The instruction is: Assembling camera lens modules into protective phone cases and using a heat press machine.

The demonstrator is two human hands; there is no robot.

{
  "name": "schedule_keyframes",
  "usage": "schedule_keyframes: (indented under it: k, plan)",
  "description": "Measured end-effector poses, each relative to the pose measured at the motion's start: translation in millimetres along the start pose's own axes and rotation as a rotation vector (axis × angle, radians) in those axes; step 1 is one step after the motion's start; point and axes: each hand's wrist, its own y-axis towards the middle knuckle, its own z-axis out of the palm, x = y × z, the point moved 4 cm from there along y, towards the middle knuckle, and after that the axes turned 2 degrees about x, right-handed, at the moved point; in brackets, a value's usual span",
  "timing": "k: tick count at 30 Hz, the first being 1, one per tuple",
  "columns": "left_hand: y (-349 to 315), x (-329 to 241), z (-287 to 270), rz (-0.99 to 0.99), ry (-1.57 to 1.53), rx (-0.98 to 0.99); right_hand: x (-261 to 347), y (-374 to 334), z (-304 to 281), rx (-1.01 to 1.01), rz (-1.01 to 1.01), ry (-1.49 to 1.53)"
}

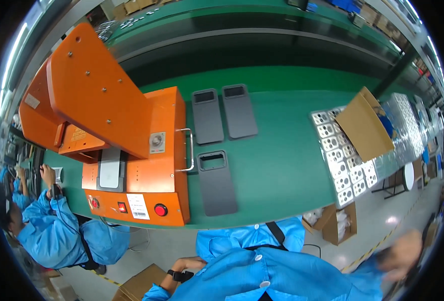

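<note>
My left hand, with a black band at its wrist, rests low against my blue smock; its fingers are mostly hidden. Out at the lower right, away from the table, my right hand is smeared by motion, and I cannot make out anything in it. Three grey phone back covers lie on the green table: a far left cover, a far right cover and a nearer cover. Left of them stands an orange press. A flat light-grey plate in a dark frame sits on its bed.
A clear tray of silver camera-shaped parts lies at the table's right, with an open cardboard box on it. Bubble wrap is beyond. A co-worker in blue sits at the left. Cardboard boxes stand on the floor.
</note>
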Motion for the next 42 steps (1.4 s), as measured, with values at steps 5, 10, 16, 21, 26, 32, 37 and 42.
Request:
schedule_keyframes:
  k: [5, 10, 16, 21, 26, 32, 37, 42]
  plan:
    - [-5, -44, -12, -0.091, 0.293, 0.057, -7, -17, 10, -0.013, -0.058, -0.050]
    - [-75, -79, -11, 0.019, 0.422, -0.057, -14, -24, 5, 0.015, -0.116, -0.107]
    - [-212, -193, -2, 0.167, 0.647, -0.250, -18, -12, -7, 0.008, -0.167, -0.167]
    - [-257, -234, 19, 0.447, 0.793, -0.348, -10, -14, 3, -0.065, -0.154, -0.204]
    - [-308, -284, 70, 0.501, 1.034, -0.356, -5, -14, 1, -0.134, -0.160, -0.264]
    - [-343, -318, 106, 0.544, 1.374, -0.441, -9, -10, 0, -0.176, -0.180, -0.274]
    - [-332, -327, 109, 0.500, 1.457, -0.472, -21, 0, -2, -0.214, -0.228, -0.265]
    - [-327, -337, 112, 0.504, 1.519, -0.492, -16, -2, 2, -0.288, -0.205, -0.294]
